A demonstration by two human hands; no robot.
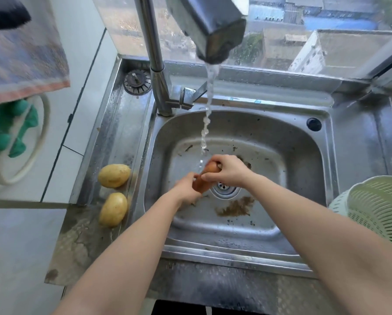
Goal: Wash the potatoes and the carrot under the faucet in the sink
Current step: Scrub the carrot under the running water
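Carrot [202, 186] under the stream [207, 123]: left hand [186, 189] grips its lower end, right hand [229, 171] apparently pinches the upper end.

A single wide head-worn view looks steeply down from above the sink's [236, 254] near edge, close in, facing the window [281, 42] beyond its far edge.

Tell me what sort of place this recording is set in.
Probably a home kitchen: a stainless steel sink with a running faucet, two potatoes on its ledge, and a green colander beside the basin.
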